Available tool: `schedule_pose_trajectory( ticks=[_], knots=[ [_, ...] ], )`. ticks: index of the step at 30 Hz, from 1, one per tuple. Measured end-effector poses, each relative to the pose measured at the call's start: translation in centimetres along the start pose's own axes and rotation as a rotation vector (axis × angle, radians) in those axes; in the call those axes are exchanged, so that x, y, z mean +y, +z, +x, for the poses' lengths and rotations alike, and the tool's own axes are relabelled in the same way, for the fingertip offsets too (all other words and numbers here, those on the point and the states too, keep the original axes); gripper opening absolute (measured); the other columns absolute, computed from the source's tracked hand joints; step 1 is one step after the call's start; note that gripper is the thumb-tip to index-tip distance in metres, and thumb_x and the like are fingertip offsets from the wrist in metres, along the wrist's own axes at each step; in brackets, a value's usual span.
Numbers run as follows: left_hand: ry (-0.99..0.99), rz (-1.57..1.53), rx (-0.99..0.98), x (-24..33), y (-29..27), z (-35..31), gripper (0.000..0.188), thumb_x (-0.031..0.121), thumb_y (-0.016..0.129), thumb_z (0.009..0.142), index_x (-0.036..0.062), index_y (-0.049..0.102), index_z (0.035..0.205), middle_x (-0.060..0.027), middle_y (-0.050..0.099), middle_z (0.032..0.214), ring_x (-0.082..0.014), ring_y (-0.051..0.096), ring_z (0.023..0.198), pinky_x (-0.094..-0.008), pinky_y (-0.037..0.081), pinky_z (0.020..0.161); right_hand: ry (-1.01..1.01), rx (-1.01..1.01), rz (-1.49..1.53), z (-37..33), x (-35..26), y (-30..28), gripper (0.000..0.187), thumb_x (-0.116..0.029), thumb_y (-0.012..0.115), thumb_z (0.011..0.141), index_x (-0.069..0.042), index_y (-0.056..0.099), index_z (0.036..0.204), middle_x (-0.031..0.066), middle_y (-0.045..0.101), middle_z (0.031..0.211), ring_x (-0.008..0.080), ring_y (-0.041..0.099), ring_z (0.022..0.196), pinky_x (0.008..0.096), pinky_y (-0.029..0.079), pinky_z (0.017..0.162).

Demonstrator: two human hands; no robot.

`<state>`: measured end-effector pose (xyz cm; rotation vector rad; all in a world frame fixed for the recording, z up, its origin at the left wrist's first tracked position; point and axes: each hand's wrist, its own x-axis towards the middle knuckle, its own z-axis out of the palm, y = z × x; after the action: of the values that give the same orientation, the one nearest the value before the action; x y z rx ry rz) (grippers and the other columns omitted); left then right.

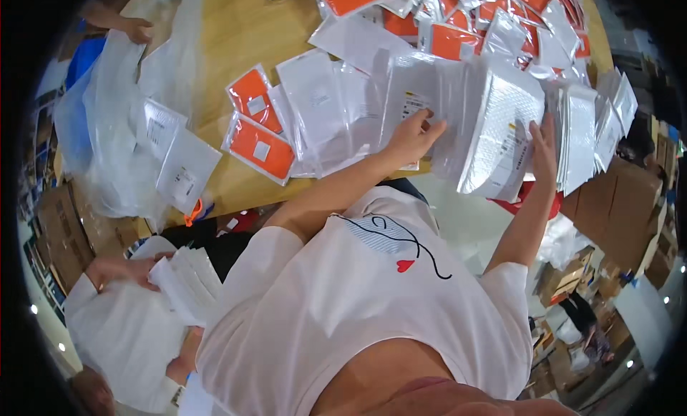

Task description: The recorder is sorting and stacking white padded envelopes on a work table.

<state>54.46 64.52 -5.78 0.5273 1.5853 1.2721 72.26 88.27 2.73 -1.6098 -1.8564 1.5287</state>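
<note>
A thick stack of white-and-silver bubble-textured plastic packets (501,123) stands tilted at the table's near right edge. My right hand (545,148) grips its right side, the fingers up along the edge. My left hand (415,138) is at the stack's left side, thumb and fingers apart, over a clear-wrapped packet with a label (409,83). Whether its fingertips touch the packet is hard to tell. To its left lie flat white packets in clear film (311,94) and two orange packets, the upper (256,101) and the lower (261,148).
A heap of orange and silver packets (454,40) covers the far right of the table (236,30). More white packets (576,130) stand right of my right hand. Clear plastic bags (114,123) hang at the left. A co-worker at lower left holds a white stack (187,284); another person's hand (136,30) shows upper left.
</note>
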Motion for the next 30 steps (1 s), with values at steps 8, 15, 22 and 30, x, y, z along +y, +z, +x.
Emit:
schedule_pose_trajectory(
  ticks=[8,15,22,30],
  knots=[
    [-0.018,0.131,0.133,-0.7,-6.1,-1.4,0.034,0.027,0.059,0.085,0.0019,0.060,0.108,-0.0103,0.064,0.090,-0.0228,0.059,0.078,-0.0299,0.048,0.072,-0.573,0.450,-0.055,-6.6,-8.9,3.7,0.041,-0.016,0.057,0.092,-0.002,0.049,0.129,0.0098,0.064,0.112,0.0193,0.061,0.101,0.0274,0.048,0.087],
    [0.257,0.184,0.637,-0.1,-22.6,-1.2,0.015,0.013,0.057,0.079,0.0044,0.061,0.091,-0.0032,0.059,0.078,-0.0176,0.050,0.064,-0.0299,0.041,0.061,-0.571,-0.188,-0.060,-10.5,-11.2,20.7,0.033,-0.006,0.056,0.090,-0.002,0.056,0.122,0.0058,0.065,0.102,0.0134,0.059,0.090,0.0250,0.045,0.085],
    [-0.047,0.327,1.318,-2.1,-52.0,-11.1,0.031,0.024,0.059,0.081,0.0047,0.063,0.105,-0.0090,0.065,0.092,-0.0231,0.060,0.076,-0.0319,0.047,0.074,-0.405,-0.718,-0.146,-15.4,-11.5,35.7,0.032,-0.008,0.059,0.088,0.000,0.057,0.119,0.0091,0.065,0.097,0.0155,0.058,0.087,0.0259,0.046,0.082],
    [-0.484,0.089,1.410,-9.5,-64.9,-20.8,0.061,0.045,0.063,0.080,-0.0011,0.053,0.119,-0.0191,0.061,0.101,-0.0321,0.061,0.091,-0.0400,0.049,0.080,-0.394,-1.082,-0.057,-15.1,-18.4,54.6,0.043,-0.012,0.062,0.085,-0.002,0.053,0.126,0.0144,0.060,0.113,0.0190,0.058,0.097,0.0277,0.046,0.085]
  ],
)
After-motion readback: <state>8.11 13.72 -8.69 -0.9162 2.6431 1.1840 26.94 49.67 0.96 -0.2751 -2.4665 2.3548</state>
